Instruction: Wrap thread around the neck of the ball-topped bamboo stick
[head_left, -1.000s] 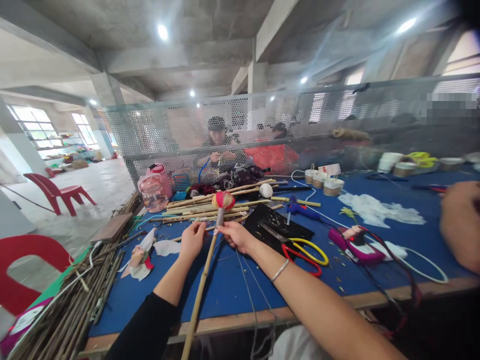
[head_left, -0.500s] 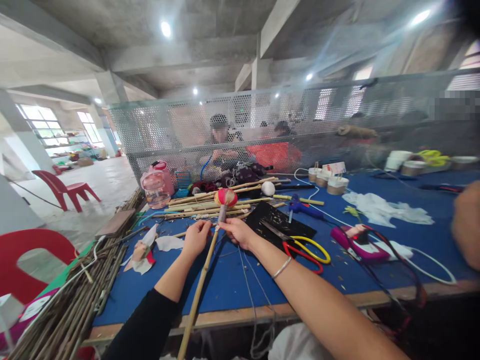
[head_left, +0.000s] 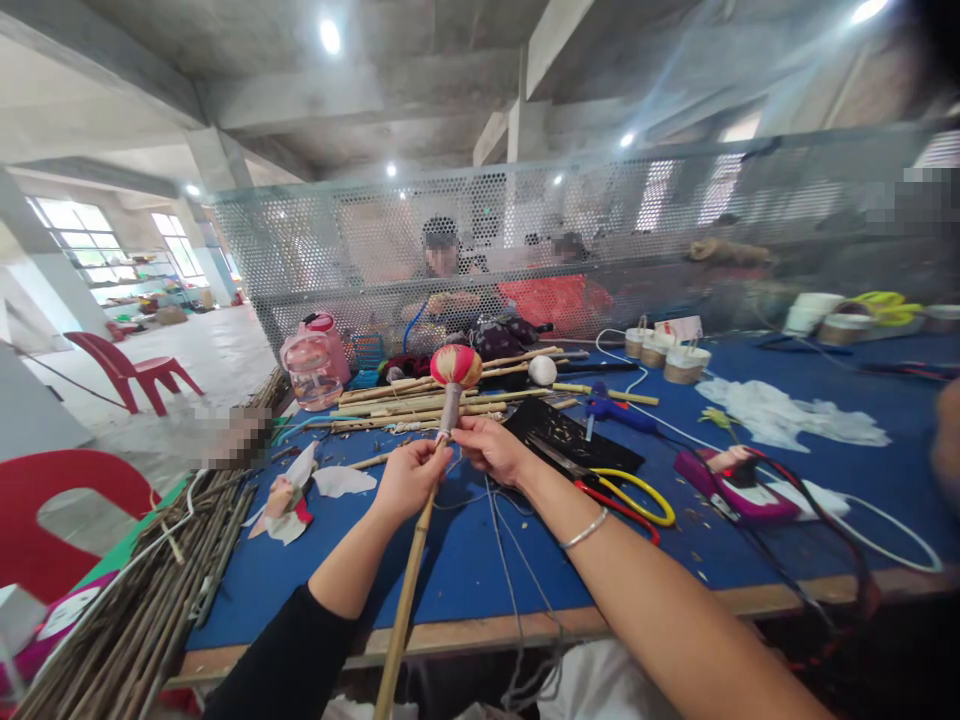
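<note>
A long bamboo stick point(head_left: 409, 590) slants up from the table's near edge to a red and yellow cloth ball point(head_left: 457, 365) at its tip, with a grey wrapped neck below the ball. My left hand point(head_left: 409, 478) is closed around the stick just under the grey part. My right hand point(head_left: 491, 447) pinches the grey neck beside it, fingers closed. Thin grey thread point(head_left: 504, 560) trails from my hands down over the table edge.
The blue table point(head_left: 465, 570) carries a pile of bamboo sticks point(head_left: 420, 400), scissors with red and yellow handles point(head_left: 626, 495), a black tray point(head_left: 574, 440), a pink jug point(head_left: 311, 365), white cloth point(head_left: 780, 420) and tape rolls point(head_left: 664, 355). Bundled sticks point(head_left: 150, 610) lie at left. People sit behind the mesh screen point(head_left: 525, 240).
Both hands have lifted the stick a little, so the ball stands higher and nearer to me. My left hand has slid closer to the right one on the shaft.
</note>
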